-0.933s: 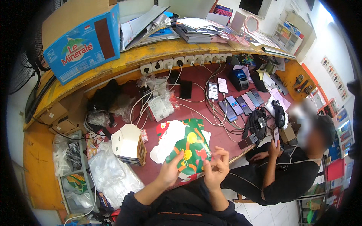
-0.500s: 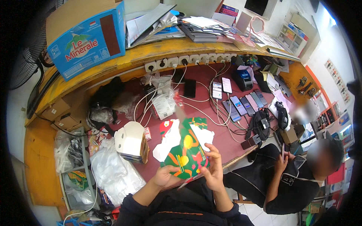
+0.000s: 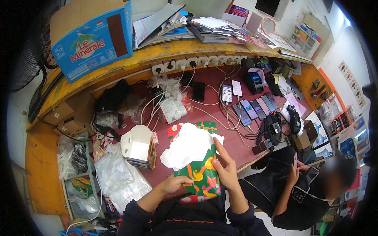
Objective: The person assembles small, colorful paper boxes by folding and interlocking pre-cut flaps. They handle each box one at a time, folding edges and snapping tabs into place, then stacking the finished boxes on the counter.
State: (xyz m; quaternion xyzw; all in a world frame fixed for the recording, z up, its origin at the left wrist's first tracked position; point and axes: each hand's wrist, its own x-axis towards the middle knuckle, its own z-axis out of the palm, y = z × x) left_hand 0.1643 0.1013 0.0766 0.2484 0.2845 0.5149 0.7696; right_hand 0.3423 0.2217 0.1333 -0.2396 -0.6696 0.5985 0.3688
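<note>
A green printed carton blank (image 3: 202, 177) with orange, yellow and red shapes is in front of my body, slightly above the table's near edge. My left hand (image 3: 175, 184) grips its lower left side, thumb on top and fingers underneath. On its right edge is my right hand (image 3: 227, 169), thumb against the printed face and index finger stretched up along the edge. Beyond it lie white, irregularly cut pieces (image 3: 187, 145) with more green and red print showing at their borders. Whether these join the held blank, I cannot tell.
Left of my hands stands a nested stack of paper food boxes (image 3: 138, 147), beside clear plastic bags (image 3: 120, 177) and a grey bin (image 3: 88, 157). Charging phones (image 3: 250, 112) and white cables lie at right. A seated person (image 3: 303, 188) holds a phone nearby.
The upright green part has come down toward me, exposing more of the white pieces. My right hand has shifted slightly along the edge. The seated person has moved a little.
</note>
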